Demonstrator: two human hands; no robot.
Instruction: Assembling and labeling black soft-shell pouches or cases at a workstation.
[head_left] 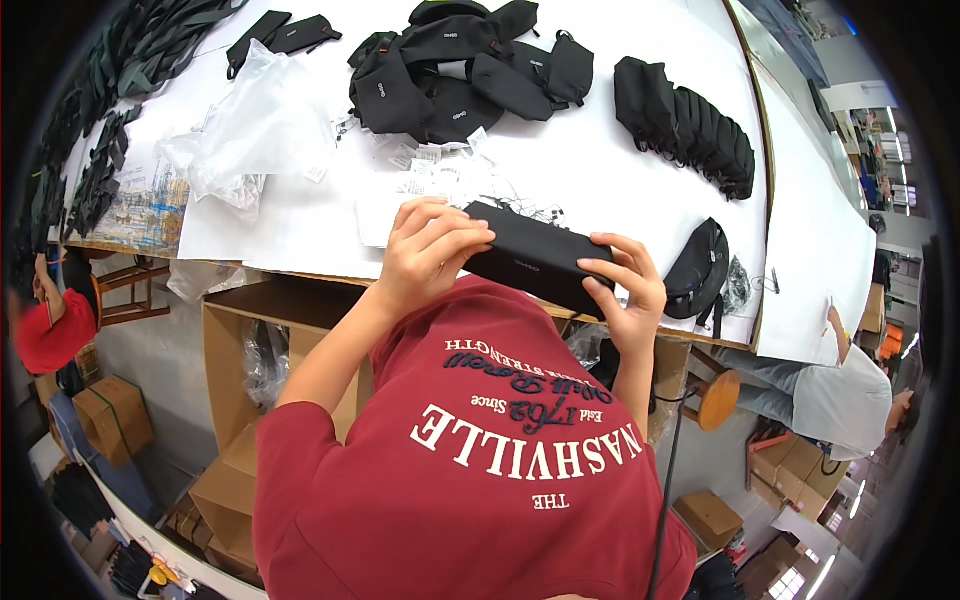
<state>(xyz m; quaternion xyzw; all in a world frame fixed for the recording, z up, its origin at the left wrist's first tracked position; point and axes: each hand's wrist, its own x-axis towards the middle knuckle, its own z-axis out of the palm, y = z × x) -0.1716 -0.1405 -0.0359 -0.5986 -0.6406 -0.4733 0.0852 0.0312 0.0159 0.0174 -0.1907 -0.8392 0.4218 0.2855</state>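
Observation:
A black rectangular fabric pouch (540, 256) is held between my two hands at the table's near edge. My left hand (430, 248) grips its left end, fingers curled over the top corner and thumb at the front. At the other end, my right hand (628, 282) pinches the pouch between thumb and fingers. Just beyond the pouch lie small white tags (445, 175) with dark cords. To the right of my right hand rests a rounded black bag (697, 268) with a strap.
Black pouches are heaped (450, 75) at the far middle, beside a row of upright black pouches (685, 128). Clear plastic bags (262, 125) and dark straps (135, 50) lie at left. Thread snips (771, 281) sit at right. Cardboard boxes (112, 418) and two co-workers are nearby.

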